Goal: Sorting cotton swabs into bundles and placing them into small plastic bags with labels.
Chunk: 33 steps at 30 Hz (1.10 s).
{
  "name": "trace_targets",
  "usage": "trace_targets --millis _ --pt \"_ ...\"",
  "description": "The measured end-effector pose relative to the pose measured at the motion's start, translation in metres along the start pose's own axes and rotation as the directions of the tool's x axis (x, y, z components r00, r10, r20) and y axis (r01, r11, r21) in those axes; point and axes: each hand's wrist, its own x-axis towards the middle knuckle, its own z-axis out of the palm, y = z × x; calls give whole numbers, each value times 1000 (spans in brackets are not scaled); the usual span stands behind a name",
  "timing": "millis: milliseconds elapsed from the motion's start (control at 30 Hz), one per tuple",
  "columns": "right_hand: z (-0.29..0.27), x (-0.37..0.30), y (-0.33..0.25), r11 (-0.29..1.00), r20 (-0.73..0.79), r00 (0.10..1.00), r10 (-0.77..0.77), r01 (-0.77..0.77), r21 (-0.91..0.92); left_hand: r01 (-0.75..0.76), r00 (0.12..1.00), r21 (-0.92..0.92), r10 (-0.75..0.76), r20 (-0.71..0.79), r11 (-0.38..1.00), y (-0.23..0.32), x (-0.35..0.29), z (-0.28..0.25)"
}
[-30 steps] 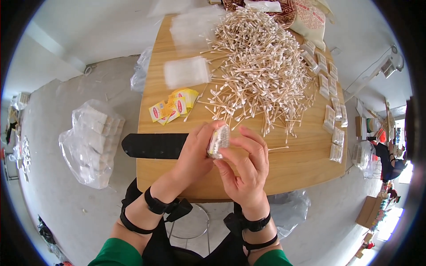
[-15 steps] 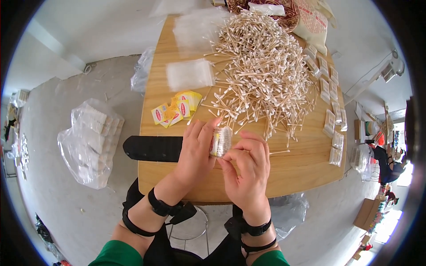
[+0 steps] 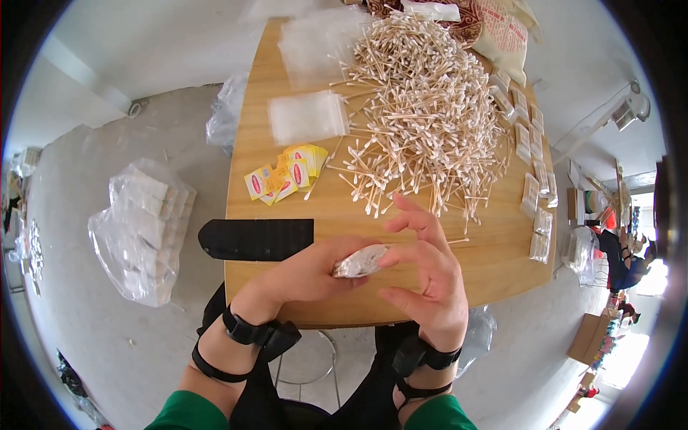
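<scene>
In my left hand (image 3: 315, 269) is a small clear bag of cotton swabs (image 3: 360, 261), turned so that one white end shows. The fingers wrap round it and hide much of its length. My right hand (image 3: 432, 279) is at the bag's right end, fingers spread and bent. One fingertip overlaps the bag's edge; whether it touches cannot be made out. Beyond both hands lies a large heap of loose cotton swabs (image 3: 430, 115) on the wooden table (image 3: 344, 308).
Left of the heap lie clear flat bags (image 3: 308, 118), yellow-and-white cards (image 3: 287, 175) and a black strip (image 3: 251, 240). Several filled swab packs (image 3: 530, 197) line the right edge. A big clear bag of packs (image 3: 147, 236) rests on the floor at left.
The bag has turned in my left hand and come nearer to me, so its printed side no longer shows. My right hand has moved right and its fingers have spread from a pinch.
</scene>
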Motion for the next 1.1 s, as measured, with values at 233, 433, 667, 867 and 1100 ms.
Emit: trace_targets --millis 233,433,667,867,1100 --pt "11 -7 17 984 -87 981 171 -166 60 192 979 -52 -187 81 980 11 -1 4" --pt "8 -4 19 983 -198 967 162 -176 -58 199 972 -123 -212 -101 972 3 4 10" --pt "9 -5 19 979 -215 956 202 -206 7 214 961 -100 -227 -158 972 4 5 15" --pt "-1 -6 21 981 -185 964 189 -195 -15 197 944 -151 -229 -238 969 14 13 11" --pt "-4 -9 36 947 -282 905 320 -296 126 182 946 -164 -218 -242 970 8 23 11"
